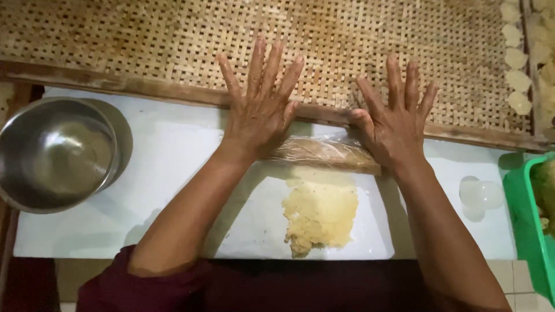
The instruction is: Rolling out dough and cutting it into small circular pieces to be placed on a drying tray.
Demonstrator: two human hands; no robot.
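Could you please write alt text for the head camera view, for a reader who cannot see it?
Two flat, open hands, left hand and right hand, press a plastic-wrapped rolling pin above a flattened patch of yellow dough on a white board. A steel bowl sits left, a woven bamboo tray behind.

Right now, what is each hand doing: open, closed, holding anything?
Left hand: open, fingers spread, palm pressing flat on the wrapped rolling pin.
Right hand: open, fingers spread, palm flat on the pin's other end.
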